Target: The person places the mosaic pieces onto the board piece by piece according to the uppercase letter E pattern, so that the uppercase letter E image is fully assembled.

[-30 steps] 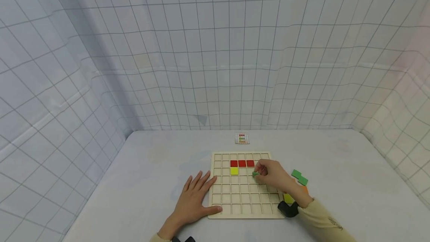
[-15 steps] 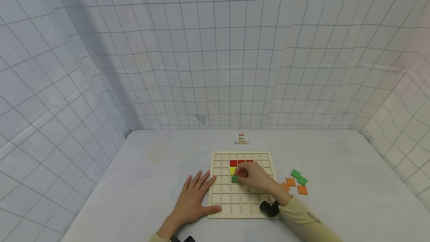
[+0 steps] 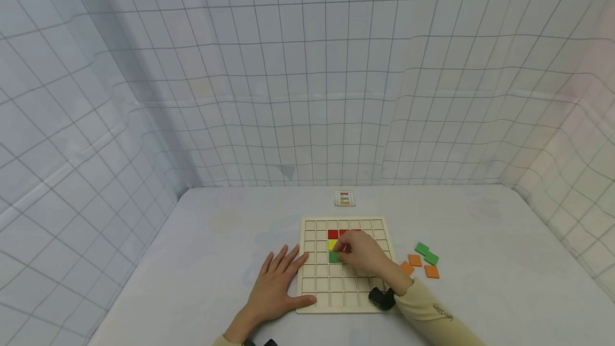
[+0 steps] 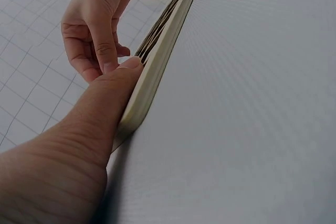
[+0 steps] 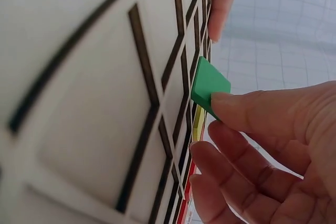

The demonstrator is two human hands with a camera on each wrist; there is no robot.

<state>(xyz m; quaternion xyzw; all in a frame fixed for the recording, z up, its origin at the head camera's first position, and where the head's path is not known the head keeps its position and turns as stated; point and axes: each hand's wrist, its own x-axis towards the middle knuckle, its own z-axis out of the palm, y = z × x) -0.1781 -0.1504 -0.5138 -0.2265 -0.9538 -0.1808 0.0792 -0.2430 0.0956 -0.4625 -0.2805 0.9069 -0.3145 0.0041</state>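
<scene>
My right hand (image 3: 366,255) pinches a green square tile (image 5: 209,81) between thumb and fingers over the cream grid board (image 3: 336,286). The tile overlaps the cell just below a yellow tile (image 3: 332,244); in the right wrist view it stands tilted against the grid ribs. Above the yellow tile runs a row of red tiles (image 3: 333,234), partly covered by the hand. My left hand (image 3: 277,286) lies with fingers spread over the board's left edge, fingertips and thumb on its rim. In the left wrist view the thumb (image 4: 113,90) rests along that rim.
Right of the board lie loose green tiles (image 3: 431,258) and orange tiles (image 3: 432,272). A small card (image 3: 344,198) with a printed coloured grid lies behind the board. Grid-patterned cloth (image 3: 346,95) hangs around the back and sides of the white table (image 3: 216,239).
My right hand has moved left across the board with the green tile, to the cell under the yellow one, and has stayed there over the last half second. The left hand has held still.
</scene>
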